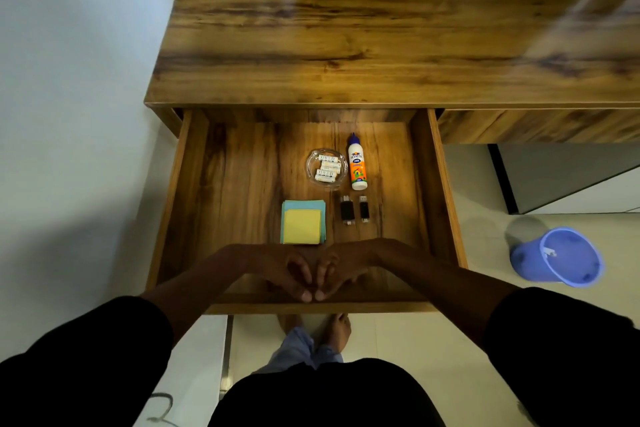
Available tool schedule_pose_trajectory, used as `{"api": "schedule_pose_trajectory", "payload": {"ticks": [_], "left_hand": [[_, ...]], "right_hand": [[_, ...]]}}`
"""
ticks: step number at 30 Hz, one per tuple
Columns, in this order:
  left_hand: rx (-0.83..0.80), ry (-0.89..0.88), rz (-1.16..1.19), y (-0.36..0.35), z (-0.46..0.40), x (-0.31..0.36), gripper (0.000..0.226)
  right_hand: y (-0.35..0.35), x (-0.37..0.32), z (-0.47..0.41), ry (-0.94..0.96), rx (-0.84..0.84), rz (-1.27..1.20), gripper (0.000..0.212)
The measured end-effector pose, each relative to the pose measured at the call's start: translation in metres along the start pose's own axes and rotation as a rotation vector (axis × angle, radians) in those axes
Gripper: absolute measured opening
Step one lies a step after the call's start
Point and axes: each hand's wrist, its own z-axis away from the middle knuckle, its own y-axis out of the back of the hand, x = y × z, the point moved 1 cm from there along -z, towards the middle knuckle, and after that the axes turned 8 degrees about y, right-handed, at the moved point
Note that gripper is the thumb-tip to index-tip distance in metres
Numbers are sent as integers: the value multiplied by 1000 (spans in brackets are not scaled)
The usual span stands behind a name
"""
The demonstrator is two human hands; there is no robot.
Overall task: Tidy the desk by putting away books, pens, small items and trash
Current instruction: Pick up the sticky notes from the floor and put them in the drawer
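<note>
The desk drawer (pixel 446 204) is pulled out below the wooden desk top (pixel 346 28). In it lie a glass dish (pixel 326 168) with several small white batteries, a white glue bottle (pixel 356 163) with a blue cap, two black USB sticks (pixel 347 210) (pixel 364 209), and a stack of yellow and blue sticky notes (pixel 303 226). My left hand (pixel 287 270) and my right hand (pixel 341 267) meet inside the drawer at its front wall. Their fingertips touch each other and the wall's inner side. Neither hand holds anything.
A blue plastic bucket (pixel 561 258) lies tipped on the tiled floor to the right of the drawer. A white wall runs along the left. A second, closed drawer front (pixel 536 126) is on the right. My bare feet stand under the drawer.
</note>
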Motion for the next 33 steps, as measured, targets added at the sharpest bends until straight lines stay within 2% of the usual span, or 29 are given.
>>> {"api": "schedule_pose_trajectory", "payload": {"ticks": [2, 4, 9, 11, 15, 22, 25, 30, 33], "left_hand": [[-45, 29, -108, -7, -1, 3, 59], [-56, 52, -169, -11, -2, 6, 64], [-29, 51, -202, -7, 1, 16, 65], [5, 70, -221, -6, 2, 17, 73], [68, 129, -294, -4, 2, 14, 101], [160, 123, -355, 6, 4, 18, 97], [207, 127, -367, 14, 4, 19, 99], [339, 127, -440, 31, 5, 20, 118], [453, 152, -470, 43, 6, 18, 121]], "right_hand": [[-5, -4, 4, -15, -72, 13, 49], [-8, -5, 6, 0, -76, 61, 55], [-11, -14, 5, 2, -82, 143, 62], [-10, -18, 6, -2, -84, 165, 64], [-5, -27, 14, 28, -28, 236, 79], [4, -29, 22, 47, 69, 275, 81], [10, -25, 21, 34, 127, 303, 90], [26, -24, 23, -36, 229, 358, 96], [38, -20, 26, -70, 336, 372, 92]]}}
